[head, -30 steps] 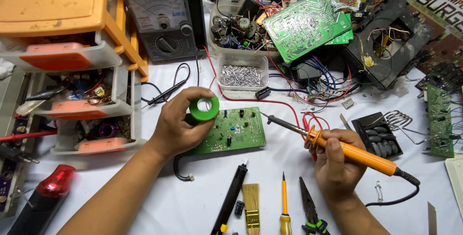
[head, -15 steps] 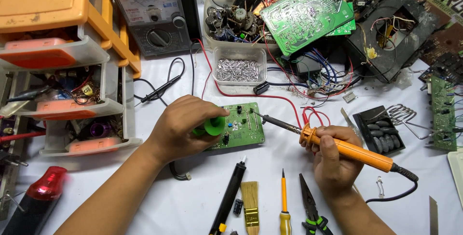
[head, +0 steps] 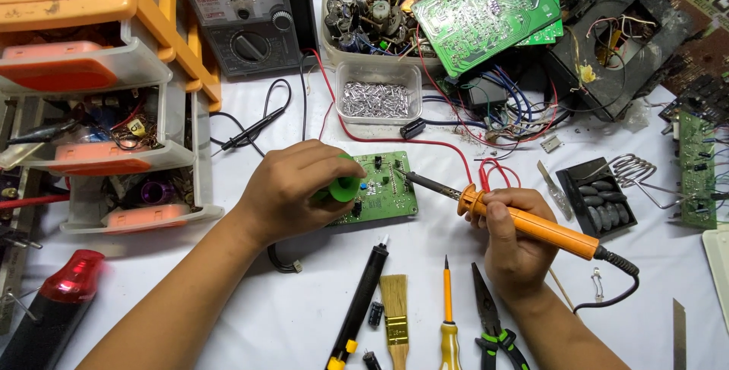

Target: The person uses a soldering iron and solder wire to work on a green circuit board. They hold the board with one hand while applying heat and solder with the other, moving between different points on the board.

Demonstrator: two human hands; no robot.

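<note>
My left hand (head: 292, 192) grips a green solder spool (head: 345, 186) and rests on the left part of a small green circuit board (head: 387, 195) lying on the white table. My right hand (head: 512, 229) holds an orange-handled soldering iron (head: 531, 222). Its dark tip (head: 414, 178) touches the upper right area of the board, a short way right of the spool. The iron's black cord trails off to the right.
An analog multimeter (head: 243, 13) and an orange drawer unit (head: 99, 89) stand at the back left. A clear tub of metal bits (head: 376, 100) and scrap boards (head: 486, 9) lie behind. A desoldering pump (head: 361, 302), brush (head: 395, 317), screwdriver (head: 448, 317) and pliers (head: 490, 317) lie in front.
My left hand turned the spool over and lowered it onto the board. The soldering iron tip moved left onto the board.
</note>
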